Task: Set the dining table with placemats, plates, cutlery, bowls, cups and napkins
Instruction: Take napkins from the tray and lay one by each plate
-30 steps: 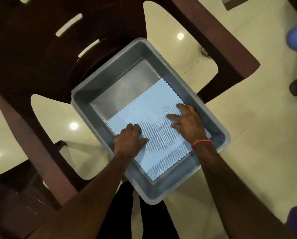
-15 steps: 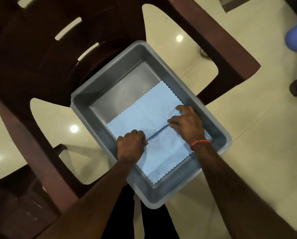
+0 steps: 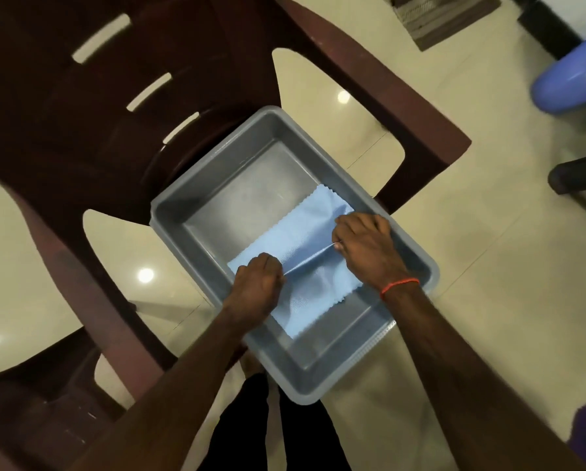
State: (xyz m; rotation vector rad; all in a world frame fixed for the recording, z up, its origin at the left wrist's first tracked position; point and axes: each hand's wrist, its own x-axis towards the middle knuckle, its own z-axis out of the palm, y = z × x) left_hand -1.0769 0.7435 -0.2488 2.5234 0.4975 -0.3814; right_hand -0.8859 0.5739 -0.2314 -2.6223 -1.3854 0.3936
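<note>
Pinching the napkin (image 3: 298, 232) along a raised fold, left hand (image 3: 257, 280) and right hand (image 3: 366, 249) both gripping it inside the tub (image 3: 244, 185), we should lift both ends level to keep it uncreased.

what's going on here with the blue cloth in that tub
A person stands over a grey tub set on a dark brown chair. The left hand and the right hand each pinch the light blue cloth inside it, drawing up a taut ridge between them. The rest of the cloth lies on the tub floor.
</note>
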